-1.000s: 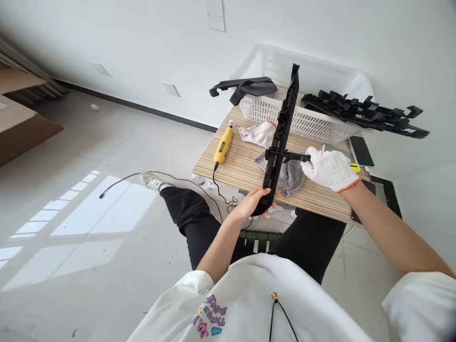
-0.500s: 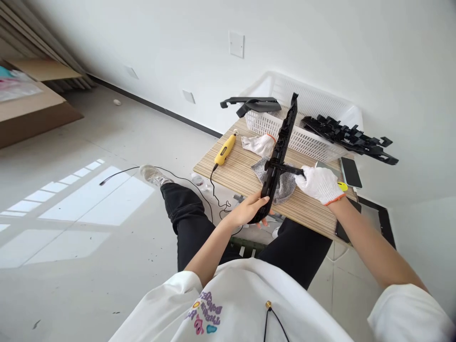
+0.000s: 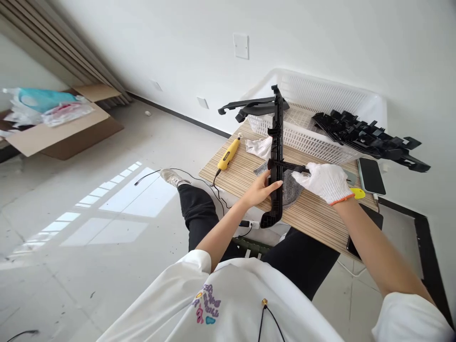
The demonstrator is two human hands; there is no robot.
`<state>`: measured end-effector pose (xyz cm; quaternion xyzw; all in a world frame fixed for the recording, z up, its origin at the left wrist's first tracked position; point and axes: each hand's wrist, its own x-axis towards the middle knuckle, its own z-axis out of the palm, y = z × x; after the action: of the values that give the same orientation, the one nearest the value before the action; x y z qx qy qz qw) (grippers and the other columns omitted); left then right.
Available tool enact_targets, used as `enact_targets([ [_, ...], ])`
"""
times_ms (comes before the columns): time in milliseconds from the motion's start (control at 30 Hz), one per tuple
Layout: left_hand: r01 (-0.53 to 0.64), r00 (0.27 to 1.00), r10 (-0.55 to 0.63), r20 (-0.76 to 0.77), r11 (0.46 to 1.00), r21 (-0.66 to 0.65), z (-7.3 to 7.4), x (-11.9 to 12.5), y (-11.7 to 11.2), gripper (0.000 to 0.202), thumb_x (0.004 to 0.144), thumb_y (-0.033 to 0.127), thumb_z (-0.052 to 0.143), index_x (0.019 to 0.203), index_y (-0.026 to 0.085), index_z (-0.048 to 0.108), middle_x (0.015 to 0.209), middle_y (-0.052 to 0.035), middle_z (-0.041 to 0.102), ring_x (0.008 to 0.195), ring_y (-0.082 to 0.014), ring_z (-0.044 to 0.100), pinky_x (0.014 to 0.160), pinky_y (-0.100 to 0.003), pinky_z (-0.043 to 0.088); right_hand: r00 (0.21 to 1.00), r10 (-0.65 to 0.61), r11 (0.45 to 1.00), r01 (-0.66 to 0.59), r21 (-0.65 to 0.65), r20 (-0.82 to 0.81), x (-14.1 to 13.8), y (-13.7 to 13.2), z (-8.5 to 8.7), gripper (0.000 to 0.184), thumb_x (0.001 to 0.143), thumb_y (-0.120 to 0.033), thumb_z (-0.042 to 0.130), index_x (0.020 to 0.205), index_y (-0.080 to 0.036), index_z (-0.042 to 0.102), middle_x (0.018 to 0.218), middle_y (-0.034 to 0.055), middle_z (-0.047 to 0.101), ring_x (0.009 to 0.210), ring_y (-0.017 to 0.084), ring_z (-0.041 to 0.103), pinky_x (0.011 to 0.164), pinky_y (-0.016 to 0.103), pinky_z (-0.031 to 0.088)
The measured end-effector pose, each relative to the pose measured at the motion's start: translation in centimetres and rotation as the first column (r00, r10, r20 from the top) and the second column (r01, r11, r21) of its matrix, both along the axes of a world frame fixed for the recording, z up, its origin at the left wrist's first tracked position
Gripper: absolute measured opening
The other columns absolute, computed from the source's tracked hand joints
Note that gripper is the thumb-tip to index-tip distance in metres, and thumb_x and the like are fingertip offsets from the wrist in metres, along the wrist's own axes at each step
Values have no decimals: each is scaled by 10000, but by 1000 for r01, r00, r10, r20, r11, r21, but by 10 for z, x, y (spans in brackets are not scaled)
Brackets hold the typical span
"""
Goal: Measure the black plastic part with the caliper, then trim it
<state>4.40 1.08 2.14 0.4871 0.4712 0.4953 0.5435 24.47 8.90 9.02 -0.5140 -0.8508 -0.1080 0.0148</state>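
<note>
My bare left hand (image 3: 261, 190) is closed around the lower half of a long black plastic trim piece (image 3: 277, 142), held nearly upright over the table. A thin black arm (image 3: 294, 166) juts rightward from its middle; I cannot tell whether it is part of the piece. My right hand (image 3: 326, 182), in a white knit glove with an orange cuff, pinches that arm's outer end. Behind the piece lie a grey cloth (image 3: 292, 191) and a spare white glove (image 3: 259, 148). To the left is a yellow corded rotary tool (image 3: 229, 154).
A white plastic basket (image 3: 324, 148) stands against the wall, with black trim parts (image 3: 370, 135) jutting over its right side and others (image 3: 254, 108) on the left. Phones (image 3: 371, 175) lie at the right table edge. An open cardboard box (image 3: 67, 133) sits on the floor.
The trim piece has turned from leaning right to nearly upright. My left hand sits higher along it, and its bottom end now shows below the hand. The view has shifted left.
</note>
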Motion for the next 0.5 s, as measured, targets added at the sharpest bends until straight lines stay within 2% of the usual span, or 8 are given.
enact_targets([
  [133,-12,997,17,-69,997,74,-8,0,2,413,821,503,736,1045,172,631,850,-48,657,763,-201,647,615,-289,531,1000,-11,1000,11,-17,2,4,1,1,680,893,-733,336,887,-182,735,674,145,698,667,303,681,572,317,316],
  [267,6,997,1,-81,996,85,-11,-2,1,366,831,493,728,950,160,635,787,-20,617,692,-155,603,579,-253,483,999,4,1000,-3,-13,51,4,-1,3,640,920,-684,336,903,-164,709,721,170,707,695,321,689,568,320,299],
  [500,-57,983,69,-172,996,73,-10,3,1,354,845,468,707,989,153,635,782,-29,635,698,-169,624,587,-260,492,987,65,998,-65,-3,150,4,-4,6,566,967,-560,281,991,-132,651,776,190,707,723,351,698,546,314,269],
])
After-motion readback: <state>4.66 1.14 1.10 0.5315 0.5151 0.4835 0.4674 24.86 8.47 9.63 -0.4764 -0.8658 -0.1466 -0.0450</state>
